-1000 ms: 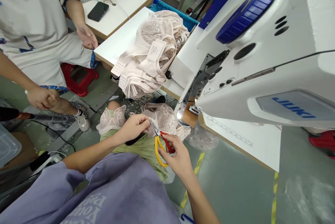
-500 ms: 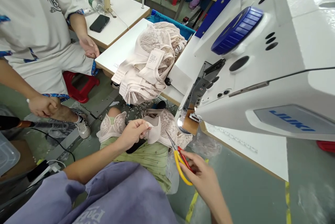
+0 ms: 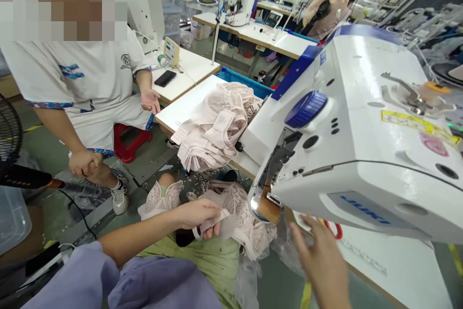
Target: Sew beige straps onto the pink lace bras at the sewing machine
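Observation:
My left hand is closed on the back band of a beige lace bra lying across my lap. A pale piece of the band sticks out past its fingertips. One bra cup rests to the left of my forearm. Over the table's front edge, below the machine head, my right hand has its fingers apart. Just beyond those fingers are scissors, of which a red handle loop and a bit of yellow show; the blades are hidden.
A white JUKI sewing machine fills the right side. Behind my lap, a pile of beige bras lies on the white table. A co-worker sits at the left near a black phone. A blue fabric bin stands behind.
The view has tilted up. My right hand has moved from the lap to the right-hand tabletop and let go of the scissors there. My left hand keeps the bra band.

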